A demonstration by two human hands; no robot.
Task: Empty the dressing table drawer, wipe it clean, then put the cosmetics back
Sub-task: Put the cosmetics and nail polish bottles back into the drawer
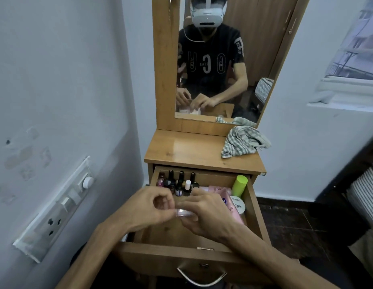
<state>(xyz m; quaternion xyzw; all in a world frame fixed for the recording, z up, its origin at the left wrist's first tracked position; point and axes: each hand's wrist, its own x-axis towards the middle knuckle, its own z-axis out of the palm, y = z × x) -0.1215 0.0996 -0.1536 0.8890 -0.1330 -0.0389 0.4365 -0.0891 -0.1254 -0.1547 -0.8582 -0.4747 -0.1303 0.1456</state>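
Clear pinkish small case (184, 212) grasped between both hands over the open drawer (256, 221): left hand (149, 207) pinches its left end with fingers curled, right hand (206, 213) clasps the right side. Just beyond the grip, nail polish bottles (181, 184) stand at the drawer's back. Right of the grip: pink packet (230, 207), white round tin (237, 204), green tube (239, 185). Further beyond, a striped cloth (242, 141) lies on the worktop (181, 149).

White round tin (238, 204) in drawer (256, 213): lid reads "ZUDIO" and "POLISH". Pink packet (230, 207): lettering partly hidden, only "ya" legible. Black T-shirt (210, 59) in mirror: large mirrored letters, not reliably readable.
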